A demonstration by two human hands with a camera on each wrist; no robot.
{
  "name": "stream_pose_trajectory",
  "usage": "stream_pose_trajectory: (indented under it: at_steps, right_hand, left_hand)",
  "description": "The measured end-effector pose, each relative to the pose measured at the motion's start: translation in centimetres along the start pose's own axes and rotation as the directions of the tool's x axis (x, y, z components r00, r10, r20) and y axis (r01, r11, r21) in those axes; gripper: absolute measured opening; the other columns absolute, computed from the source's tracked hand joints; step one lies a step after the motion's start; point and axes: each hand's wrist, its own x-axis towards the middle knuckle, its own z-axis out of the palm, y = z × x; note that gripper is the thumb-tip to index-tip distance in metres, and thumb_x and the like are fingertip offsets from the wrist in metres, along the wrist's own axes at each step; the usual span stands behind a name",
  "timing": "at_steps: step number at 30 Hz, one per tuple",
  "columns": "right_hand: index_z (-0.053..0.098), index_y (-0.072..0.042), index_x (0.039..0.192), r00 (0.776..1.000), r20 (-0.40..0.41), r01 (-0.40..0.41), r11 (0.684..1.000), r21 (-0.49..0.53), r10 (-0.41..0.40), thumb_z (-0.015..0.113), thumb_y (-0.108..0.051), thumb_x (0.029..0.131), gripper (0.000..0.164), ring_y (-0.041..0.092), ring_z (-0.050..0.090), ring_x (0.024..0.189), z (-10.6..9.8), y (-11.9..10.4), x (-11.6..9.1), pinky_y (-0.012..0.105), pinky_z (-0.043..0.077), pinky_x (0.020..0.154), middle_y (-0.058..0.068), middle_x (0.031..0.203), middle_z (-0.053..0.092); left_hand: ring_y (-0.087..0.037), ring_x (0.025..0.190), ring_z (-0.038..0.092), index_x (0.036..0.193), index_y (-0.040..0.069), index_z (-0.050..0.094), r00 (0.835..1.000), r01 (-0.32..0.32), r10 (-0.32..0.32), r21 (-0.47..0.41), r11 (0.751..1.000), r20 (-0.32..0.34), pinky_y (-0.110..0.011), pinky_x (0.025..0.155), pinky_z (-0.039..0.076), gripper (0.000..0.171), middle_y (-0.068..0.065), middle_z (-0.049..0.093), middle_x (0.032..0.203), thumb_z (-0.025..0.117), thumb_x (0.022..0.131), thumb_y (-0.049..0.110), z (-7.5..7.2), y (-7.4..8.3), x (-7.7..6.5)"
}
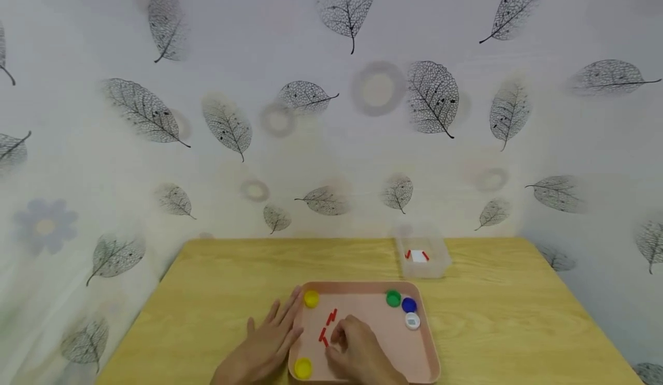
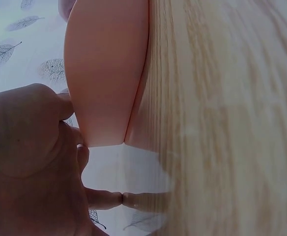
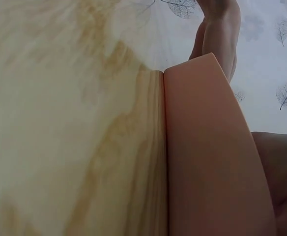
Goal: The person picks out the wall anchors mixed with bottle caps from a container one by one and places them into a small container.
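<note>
Four short red sticks point(image 1: 322, 334): we list them on the left half of the pink tray point(image 1: 383, 333), between the two hands and nearer the right one. Two sit toward the tray's far edge, offset and slanting alike; two sit closer to the near edge, set at an angle to each other, the lower one just beside the right hand's fingertips.

One right hand point(image 1: 357, 345): reaches over the tray's near edge, fingers bent inward; we cannot tell whether they pinch anything.

One left hand point(image 1: 266, 339): fingers extended and spread, laid along the tray's left edge and touching its outer wall.

Two yellow caps point(image 1: 311, 299): one in the tray's far left corner, one in its near left corner.

Three further caps, near the tray's far right corner: one green cap point(image 1: 393, 298), one blue cap point(image 1: 409, 305), one white cap point(image 1: 412, 320) with a grey square inside.

One translucent container point(image 1: 422, 271): near the far edge of the wooden table point(image 1: 492, 298), beyond the tray's far right corner; we count two red pieces point(image 1: 426, 255) and one white piece point(image 1: 417, 256) within.

One leaf-patterned backdrop point(image 1: 321, 160): behind the table.
</note>
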Motion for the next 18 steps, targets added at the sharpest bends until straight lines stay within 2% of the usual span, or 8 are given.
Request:
stream_pose_trajectory:
  at_steps: [5, 9, 12, 15, 18]
  right_hand:
    - [0.058, -0.020, 0.081, 0.998, 0.045, -0.036, 0.999, -0.036, 0.037, 0.073, -0.026, 0.082, 0.016, 0.009, 0.045, 0.066, 0.27, -0.07, 0.13, 0.024, 0.040, 0.055, -0.005, 0.075, 0.049]
    - [0.058, -0.020, 0.079, 0.999, 0.033, 0.008, 0.996, -0.092, -0.005, 0.071, -0.020, 0.082, 0.013, 0.008, 0.044, 0.066, 0.41, -0.19, 0.34, 0.022, 0.041, 0.056, -0.008, 0.074, 0.048]
    - [0.060, -0.020, 0.080, 0.999, 0.054, 0.003, 0.997, -0.079, 0.002, 0.069, -0.016, 0.083, 0.011, 0.007, 0.046, 0.066, 0.48, -0.30, 0.48, 0.022, 0.043, 0.058, -0.009, 0.075, 0.048]
    - [0.061, -0.019, 0.081, 0.994, 0.094, -0.042, 0.998, -0.045, 0.046, 0.069, -0.015, 0.085, 0.010, 0.009, 0.048, 0.067, 0.49, -0.44, 0.49, 0.023, 0.045, 0.059, -0.008, 0.076, 0.050]
    - [0.062, -0.018, 0.082, 0.993, 0.101, -0.059, 0.997, -0.040, 0.063, 0.069, -0.015, 0.085, 0.008, 0.010, 0.049, 0.067, 0.40, -0.52, 0.48, 0.023, 0.046, 0.060, -0.007, 0.076, 0.050]
  left_hand:
    - [-0.039, 0.139, 0.019, 0.152, 0.035, 0.005, 0.999, 0.007, -0.007, 0.004, 1.000, 0.035, -0.083, 0.087, 0.008, 0.057, 0.014, 0.002, 0.158, 0.023, 0.101, 0.053, -0.22, 0.03, 0.20]
    - [-0.038, 0.140, 0.017, 0.152, 0.036, 0.004, 0.999, 0.017, -0.017, -0.002, 1.000, 0.048, -0.083, 0.087, 0.007, 0.058, 0.016, 0.000, 0.158, 0.022, 0.100, 0.054, -0.36, -0.10, 0.31]
    - [-0.038, 0.140, 0.017, 0.152, 0.036, 0.003, 0.998, 0.031, -0.030, -0.008, 1.000, 0.060, -0.083, 0.087, 0.006, 0.058, 0.017, -0.001, 0.157, 0.021, 0.100, 0.055, -0.36, -0.21, 0.31]
    - [-0.039, 0.139, 0.018, 0.152, 0.036, 0.003, 0.997, 0.039, -0.037, -0.027, 0.999, 0.072, -0.084, 0.085, 0.005, 0.059, 0.016, 0.000, 0.157, 0.021, 0.100, 0.056, -0.26, -0.31, 0.33]
    - [-0.040, 0.139, 0.019, 0.152, 0.036, 0.003, 0.997, 0.043, -0.040, -0.039, 0.998, 0.072, -0.084, 0.084, 0.004, 0.059, 0.016, 0.001, 0.157, 0.022, 0.099, 0.056, -0.18, -0.32, 0.48]
